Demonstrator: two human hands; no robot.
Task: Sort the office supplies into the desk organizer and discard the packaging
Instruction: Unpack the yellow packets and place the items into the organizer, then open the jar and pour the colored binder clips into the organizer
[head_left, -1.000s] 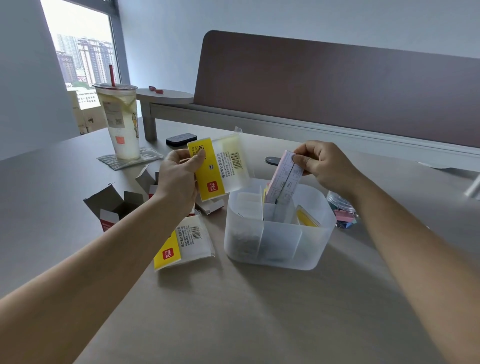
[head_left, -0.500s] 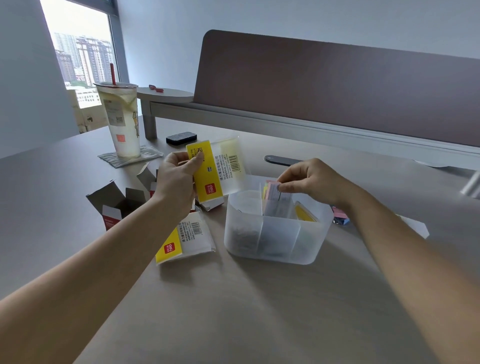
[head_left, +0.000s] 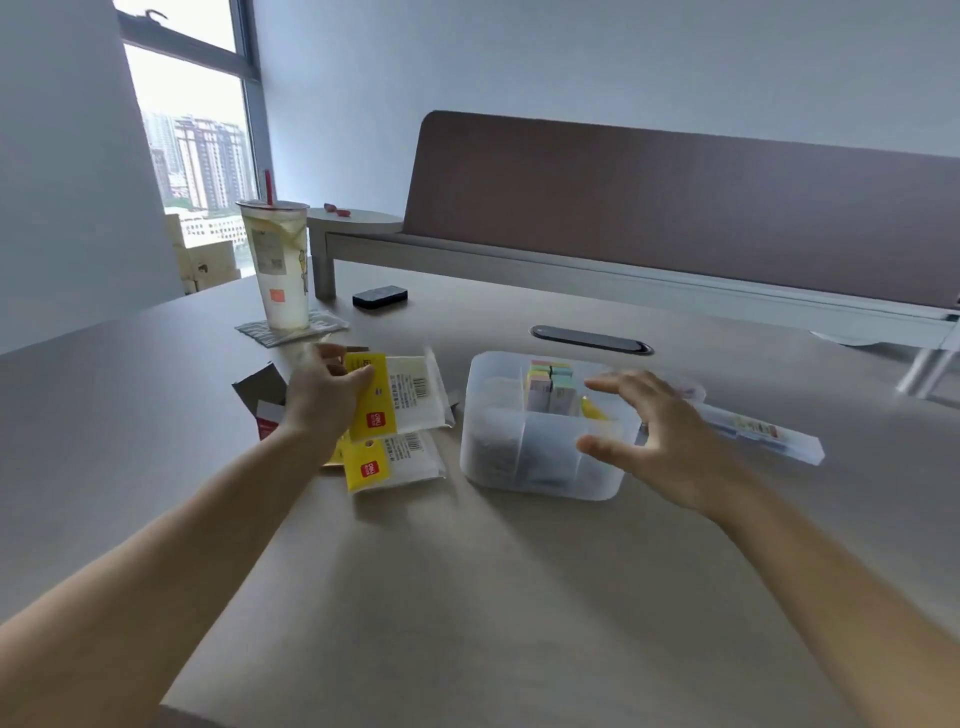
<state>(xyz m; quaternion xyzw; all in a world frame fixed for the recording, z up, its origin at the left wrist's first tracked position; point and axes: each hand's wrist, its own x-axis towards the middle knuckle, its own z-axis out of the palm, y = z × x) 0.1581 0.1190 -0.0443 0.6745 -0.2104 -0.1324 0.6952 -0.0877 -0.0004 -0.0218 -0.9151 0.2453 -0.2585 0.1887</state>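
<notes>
Left hand (head_left: 323, 402) fingers pinch the yellow packet (head_left: 397, 397); right hand (head_left: 662, 441) fingers spread, empty, beside the organizer (head_left: 540, 452).

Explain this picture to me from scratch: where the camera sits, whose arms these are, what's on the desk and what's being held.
There is no machine here. A person wears a camera on the head, looking down at both bare arms. The left hand grips a yellow-and-clear plastic packet above a second matching packet lying on the grey desk. The right hand is open and empty beside the frosted plastic desk organizer, which holds pastel sticky notes. Behind stand a tall lidded drink cup and torn cardboard boxes.
</notes>
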